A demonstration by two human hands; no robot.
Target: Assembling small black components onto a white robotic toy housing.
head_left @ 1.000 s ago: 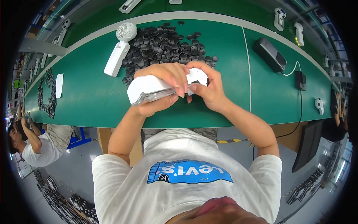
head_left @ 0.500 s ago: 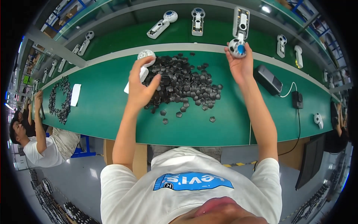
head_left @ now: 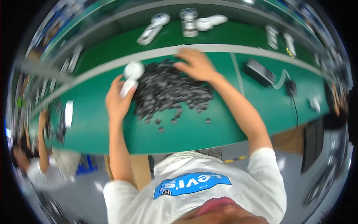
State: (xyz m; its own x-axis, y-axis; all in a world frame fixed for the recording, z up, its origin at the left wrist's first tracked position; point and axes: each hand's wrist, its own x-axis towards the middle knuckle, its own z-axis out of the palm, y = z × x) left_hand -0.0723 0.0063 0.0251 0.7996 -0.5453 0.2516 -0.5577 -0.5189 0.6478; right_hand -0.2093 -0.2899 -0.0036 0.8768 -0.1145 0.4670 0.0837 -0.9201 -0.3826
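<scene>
Apparently, the work on the white device [head_left: 134, 70] is at an early stage: it stands at the left edge of the black-piece pile [head_left: 171, 91], the left hand [head_left: 116, 101] gripping its handle between thumb and fingers, and its round head, though blurred, shows no dark pieces. The right hand [head_left: 197, 65], spread wide and seemingly empty, is over the pile's far right side, where plenty of pieces remain loose; whether it touches any, I cannot tell.
</scene>
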